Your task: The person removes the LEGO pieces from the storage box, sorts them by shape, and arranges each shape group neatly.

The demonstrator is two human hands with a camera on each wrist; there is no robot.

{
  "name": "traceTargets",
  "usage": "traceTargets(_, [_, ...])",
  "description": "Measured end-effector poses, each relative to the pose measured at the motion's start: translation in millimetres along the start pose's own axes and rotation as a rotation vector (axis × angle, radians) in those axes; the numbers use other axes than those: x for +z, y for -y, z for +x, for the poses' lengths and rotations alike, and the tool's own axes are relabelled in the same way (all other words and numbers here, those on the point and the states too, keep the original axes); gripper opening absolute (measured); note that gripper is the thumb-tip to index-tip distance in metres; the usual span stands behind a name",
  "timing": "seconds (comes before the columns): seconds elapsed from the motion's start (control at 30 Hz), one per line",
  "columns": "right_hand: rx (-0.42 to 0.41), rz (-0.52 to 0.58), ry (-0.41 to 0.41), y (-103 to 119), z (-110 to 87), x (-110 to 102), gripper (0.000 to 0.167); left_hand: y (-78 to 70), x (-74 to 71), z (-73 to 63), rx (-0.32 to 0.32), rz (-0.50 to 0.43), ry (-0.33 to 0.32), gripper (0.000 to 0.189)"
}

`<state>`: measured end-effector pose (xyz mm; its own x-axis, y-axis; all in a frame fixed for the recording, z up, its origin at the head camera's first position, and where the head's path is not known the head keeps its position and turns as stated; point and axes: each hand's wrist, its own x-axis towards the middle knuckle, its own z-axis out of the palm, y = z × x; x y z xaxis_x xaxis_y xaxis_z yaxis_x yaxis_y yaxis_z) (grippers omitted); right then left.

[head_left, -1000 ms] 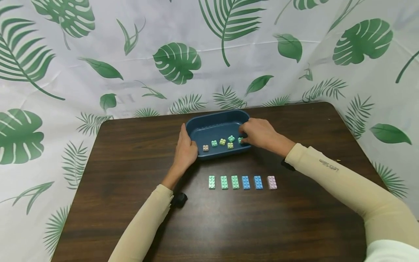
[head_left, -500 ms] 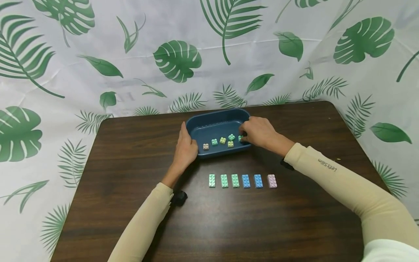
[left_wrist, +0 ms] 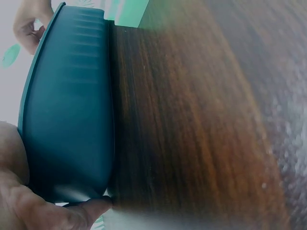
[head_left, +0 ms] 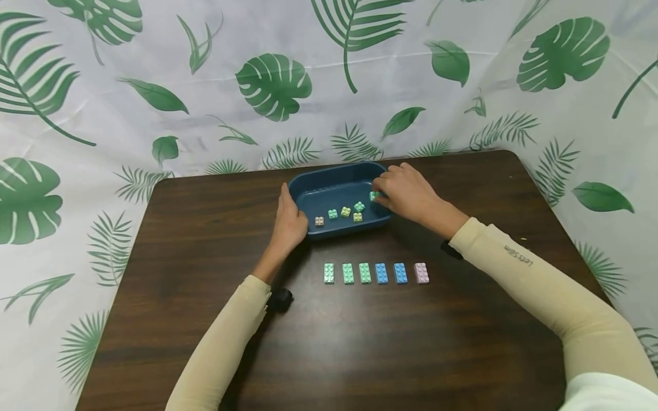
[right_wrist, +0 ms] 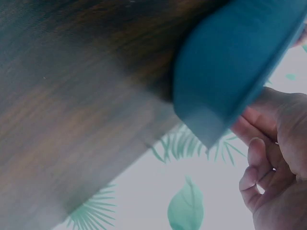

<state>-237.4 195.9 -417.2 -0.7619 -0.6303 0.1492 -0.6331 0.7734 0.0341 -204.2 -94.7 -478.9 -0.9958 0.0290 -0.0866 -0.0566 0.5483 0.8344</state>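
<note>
A dark blue tray (head_left: 329,231) sits near the back of the table, with several small square toy bricks in it: a peach one (head_left: 319,221), a yellow one (head_left: 357,217), a mint one (head_left: 333,214) and others. My left hand (head_left: 289,225) grips the tray's left end; the left wrist view shows its fingers (left_wrist: 91,208) round the tray wall (left_wrist: 72,96). Over the tray's right end, my right hand (head_left: 406,191) pinches a small green brick (head_left: 374,196). In the right wrist view the tray's outer wall (right_wrist: 220,72) hides that brick.
In front of the tray, several longer bricks lie in a row: green ones (head_left: 348,273), blue ones (head_left: 381,273) and a pink one (head_left: 421,273). The dark wooden table (head_left: 180,257) meets a leaf-print cloth (head_left: 205,114) behind it.
My right hand has lifted slightly with the green brick, now higher off the tray's floor. My left hand stays on the tray. The whole head view has shifted a little.
</note>
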Motion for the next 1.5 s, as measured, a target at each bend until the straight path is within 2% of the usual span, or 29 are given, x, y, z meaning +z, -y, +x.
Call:
traceTargets(0.17, [0.007, 0.010, -0.033, 7, -7.0, -13, 0.024, 2.3, -1.1, 1.2, -0.014, 0.002, -0.009, 0.081])
traceTargets(0.33, [0.008, 0.016, -0.082, 20, -18.4, -25, 0.023, 1.7, -0.5, 0.9, -0.003, 0.000, -0.002, 0.081])
traceTargets(0.5, [-0.080, 0.016, -0.143, 49, -25.0, -31, 0.025, -1.0, 0.4, 0.4, 0.006, -0.006, -0.006, 0.081])
traceTargets(0.67, [-0.185, 0.034, -0.185, 84, -28.9, -25, 0.027, 0.9, 0.4, 0.1, 0.003, -0.003, -0.001, 0.082])
traceTargets(0.83, [-0.258, 0.064, -0.164, 111, -31.3, -18, 0.023, 1.1, 0.3, 0.6, 0.009, 0.004, -0.006, 0.081])
traceTargets(1.03, [-0.319, 0.101, -0.104, 132, -36.4, -3, 0.022, 0.1, -1.1, 1.1, 0.003, 0.009, 0.006, 0.082])
traceTargets(1.3, [-0.354, 0.100, 0.007, 148, -49.2, 14, 0.022, -0.4, -0.7, 2.0, 0.002, 0.014, -0.005, 0.081])
traceTargets(1.5, [-0.369, 0.107, 0.035, 152, -54.3, 19, 0.023, -0.2, -1.9, 2.4, -0.007, 0.014, 0.007, 0.082])
